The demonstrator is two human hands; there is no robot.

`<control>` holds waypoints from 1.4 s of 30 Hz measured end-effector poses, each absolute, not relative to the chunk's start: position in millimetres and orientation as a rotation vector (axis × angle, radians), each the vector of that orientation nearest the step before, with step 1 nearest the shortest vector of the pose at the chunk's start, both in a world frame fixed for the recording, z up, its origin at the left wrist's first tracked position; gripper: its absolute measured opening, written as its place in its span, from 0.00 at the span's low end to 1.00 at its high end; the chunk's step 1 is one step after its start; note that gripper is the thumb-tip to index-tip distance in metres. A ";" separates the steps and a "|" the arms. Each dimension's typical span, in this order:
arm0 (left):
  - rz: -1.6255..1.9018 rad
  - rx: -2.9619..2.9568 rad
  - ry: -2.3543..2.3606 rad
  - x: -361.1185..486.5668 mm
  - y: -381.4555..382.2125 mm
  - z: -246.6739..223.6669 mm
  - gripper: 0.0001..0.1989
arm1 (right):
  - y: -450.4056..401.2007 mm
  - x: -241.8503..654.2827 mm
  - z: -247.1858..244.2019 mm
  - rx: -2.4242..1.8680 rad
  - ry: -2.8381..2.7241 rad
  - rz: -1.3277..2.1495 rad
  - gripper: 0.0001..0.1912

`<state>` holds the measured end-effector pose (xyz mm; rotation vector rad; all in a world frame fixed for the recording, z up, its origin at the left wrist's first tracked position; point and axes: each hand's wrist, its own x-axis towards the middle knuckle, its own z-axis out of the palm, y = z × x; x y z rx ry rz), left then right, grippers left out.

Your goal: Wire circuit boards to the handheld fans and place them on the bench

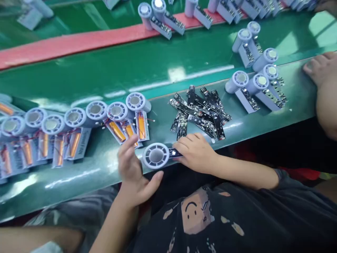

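A light purple fan unit with a round slotted head lies at the table's front edge. My right hand is closed round its handle, where a strip of black circuit board shows. My left hand is just left of the round head, its fingers raised and thumb spread, with nothing in it. Beyond my right hand is a loose pile of black circuit boards. Fan units with orange batteries and thin wires stand close beyond my left hand.
More battery-fitted fans line the left of the green table. Fans with circuit boards stand at the right and along the red strip. Another person's hand rests at the right edge.
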<state>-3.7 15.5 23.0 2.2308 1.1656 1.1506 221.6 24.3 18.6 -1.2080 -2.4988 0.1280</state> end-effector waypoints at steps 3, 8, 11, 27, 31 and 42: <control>1.600 2.182 1.015 -4.8 14.6 20.3 0.40 | 28.2 265.1 25.0 -1.366 -2.152 0.005 0.20; 1.500 2.237 1.318 -14.7 20.3 22.1 0.34 | 49.5 351.9 15.3 -1.973 -1.768 -0.318 0.24; 1.235 2.469 1.564 -16.7 29.8 23.9 0.23 | 64.6 382.3 -2.6 -2.125 -1.693 -0.307 0.23; -0.116 2.283 2.258 39.6 61.4 52.0 0.22 | 49.4 275.4 16.1 -1.349 -2.299 -0.214 0.13; -0.143 2.341 2.052 52.3 43.5 58.4 0.14 | 54.4 257.0 10.7 -1.096 -2.551 -0.159 0.20; 0.648 2.407 1.543 21.6 5.8 51.5 0.13 | 72.9 265.2 12.0 -1.064 -2.280 0.018 0.07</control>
